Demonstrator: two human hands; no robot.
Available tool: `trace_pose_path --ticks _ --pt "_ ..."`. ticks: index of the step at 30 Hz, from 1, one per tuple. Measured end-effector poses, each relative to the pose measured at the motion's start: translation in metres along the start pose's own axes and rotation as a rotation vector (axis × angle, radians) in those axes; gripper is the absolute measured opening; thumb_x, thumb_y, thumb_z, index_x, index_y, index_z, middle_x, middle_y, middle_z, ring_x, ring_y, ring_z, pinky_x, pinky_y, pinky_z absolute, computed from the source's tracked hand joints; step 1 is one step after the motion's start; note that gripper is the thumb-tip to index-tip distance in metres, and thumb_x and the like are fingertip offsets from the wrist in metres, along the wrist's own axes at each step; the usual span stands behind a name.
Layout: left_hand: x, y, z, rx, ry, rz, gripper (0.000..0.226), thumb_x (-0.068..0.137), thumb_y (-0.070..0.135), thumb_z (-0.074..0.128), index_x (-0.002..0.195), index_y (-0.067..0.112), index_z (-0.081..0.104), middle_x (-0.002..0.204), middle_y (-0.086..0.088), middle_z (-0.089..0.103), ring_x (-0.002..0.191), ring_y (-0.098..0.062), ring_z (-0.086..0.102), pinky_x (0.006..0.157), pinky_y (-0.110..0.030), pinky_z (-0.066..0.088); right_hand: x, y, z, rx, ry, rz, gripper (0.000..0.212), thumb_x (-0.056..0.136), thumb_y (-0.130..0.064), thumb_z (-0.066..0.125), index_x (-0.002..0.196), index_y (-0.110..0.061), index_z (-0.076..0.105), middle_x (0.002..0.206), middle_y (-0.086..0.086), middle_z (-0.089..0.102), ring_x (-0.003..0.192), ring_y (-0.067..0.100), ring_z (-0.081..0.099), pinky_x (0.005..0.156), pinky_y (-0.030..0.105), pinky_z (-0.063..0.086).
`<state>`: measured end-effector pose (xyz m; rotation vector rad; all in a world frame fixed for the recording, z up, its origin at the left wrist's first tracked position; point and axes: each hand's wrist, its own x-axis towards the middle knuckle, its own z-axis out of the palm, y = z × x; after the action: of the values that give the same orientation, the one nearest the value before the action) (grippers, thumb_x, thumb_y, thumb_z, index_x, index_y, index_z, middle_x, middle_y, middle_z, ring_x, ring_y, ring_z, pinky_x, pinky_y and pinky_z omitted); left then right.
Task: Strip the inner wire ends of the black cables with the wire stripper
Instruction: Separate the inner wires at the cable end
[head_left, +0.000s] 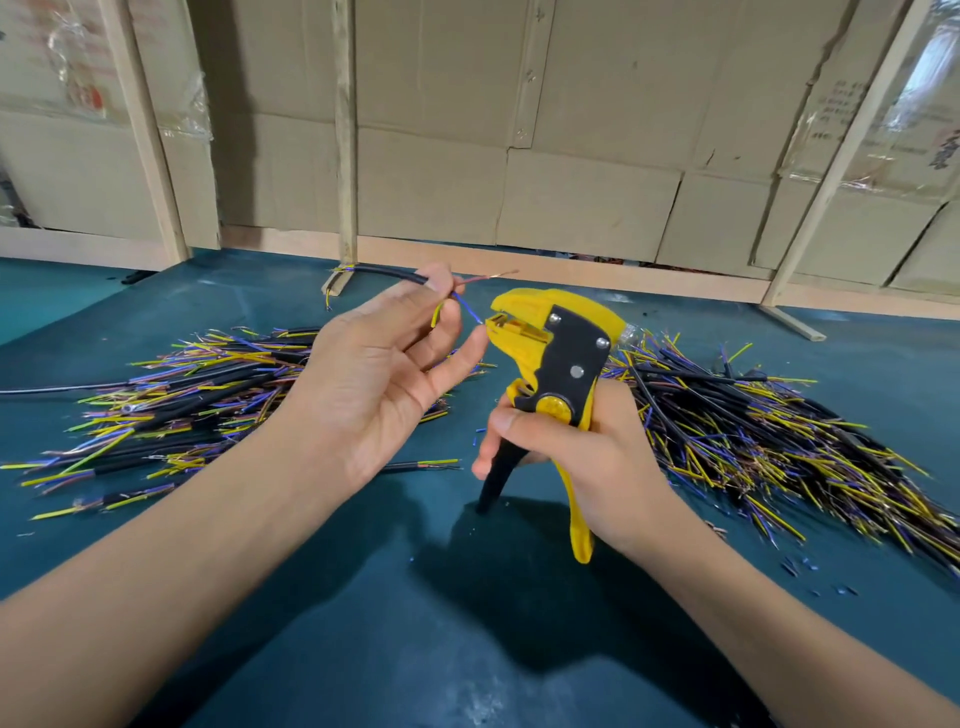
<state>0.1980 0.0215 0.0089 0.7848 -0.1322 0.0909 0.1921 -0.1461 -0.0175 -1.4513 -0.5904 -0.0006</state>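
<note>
From the head camera, your left hand (379, 374) is raised over the table (363, 597), pinching a black cable (392, 274) between thumb and forefinger right where its sheath ends, so the three inner wires fan out free. The brown wire (485, 278) points away with bare copper already showing; the yellow-green wire (437, 314) is tucked back against your fingers, out of the way; the blue wire (470, 312) is aimed at the tool, its tip at the mouth. Your right hand (576, 457) is wrapped round the handles of the yellow wire stripper (553, 345), head tilted toward the cable so the blue end can feed straight in; the handles look not yet squeezed. Piles of cables lie either side, the left pile (197, 395) and the right pile (769, 431), each within reach of one hand, probably one pile done and one waiting
</note>
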Motion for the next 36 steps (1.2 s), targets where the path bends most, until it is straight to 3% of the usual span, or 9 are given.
trace_pose_path --ticks 7,13,22,26,32,36 --pt "-0.006 -0.004 0.009 -0.221 0.038 -0.062 0.023 0.078 0.008 0.071 0.1 0.003 0.071 0.09 -0.001 0.072 0.066 -0.005 0.067 0.066 -0.027 0.058 0.001 0.0 -0.001 0.009 -0.006 0.016 0.013 0.079 -0.008 0.067 0.067 -0.013 0.07 0.067 0.022 0.064 0.064 0.036 0.065 0.06 0.031 0.058" --pt "-0.009 -0.007 0.012 -0.1 0.012 0.004 0.014 0.083 0.008 0.07 0.097 0.008 0.069 0.095 0.001 0.07 0.069 -0.006 0.067 0.067 -0.024 0.057 0.002 0.001 -0.003 0.003 -0.001 0.021 0.009 0.079 -0.007 0.066 0.07 -0.006 0.067 0.067 0.023 0.064 0.064 0.037 0.066 0.06 0.034 0.058" --pt "-0.011 -0.01 0.014 -0.085 -0.014 0.025 0.018 0.08 0.005 0.071 0.096 0.013 0.07 0.091 -0.002 0.072 0.071 -0.011 0.069 0.066 -0.025 0.057 0.003 0.001 -0.006 0.017 -0.01 0.047 0.008 0.076 -0.005 0.064 0.075 0.002 0.062 0.066 0.026 0.062 0.062 0.04 0.066 0.059 0.038 0.057" --pt "-0.012 -0.011 0.013 -0.054 -0.017 0.009 0.014 0.084 0.004 0.07 0.091 0.015 0.074 0.092 -0.001 0.073 0.071 -0.01 0.068 0.06 -0.023 0.054 0.004 0.002 -0.008 0.047 -0.001 0.062 0.006 0.073 -0.003 0.062 0.067 -0.001 0.062 0.062 0.026 0.059 0.055 0.039 0.063 0.054 0.04 0.055" --pt "-0.011 -0.009 0.011 0.179 0.036 0.107 0.027 0.085 0.007 0.071 0.111 0.014 0.067 0.091 -0.006 0.071 0.063 -0.01 0.062 0.053 -0.021 0.037 0.003 0.008 -0.004 0.147 0.074 0.189 0.018 0.047 -0.023 0.067 0.05 -0.01 0.056 0.049 0.017 0.049 0.038 0.028 0.049 0.048 0.04 0.049" --pt "-0.004 -0.001 0.004 0.499 0.198 0.311 0.014 0.09 0.014 0.072 0.104 0.017 0.071 0.086 -0.007 0.066 0.06 -0.007 0.056 0.054 -0.019 0.038 0.009 0.015 0.002 0.493 -0.022 0.365 0.017 0.078 -0.021 0.069 0.071 -0.007 0.063 0.069 0.016 0.057 0.063 0.034 0.064 0.068 0.051 0.059"
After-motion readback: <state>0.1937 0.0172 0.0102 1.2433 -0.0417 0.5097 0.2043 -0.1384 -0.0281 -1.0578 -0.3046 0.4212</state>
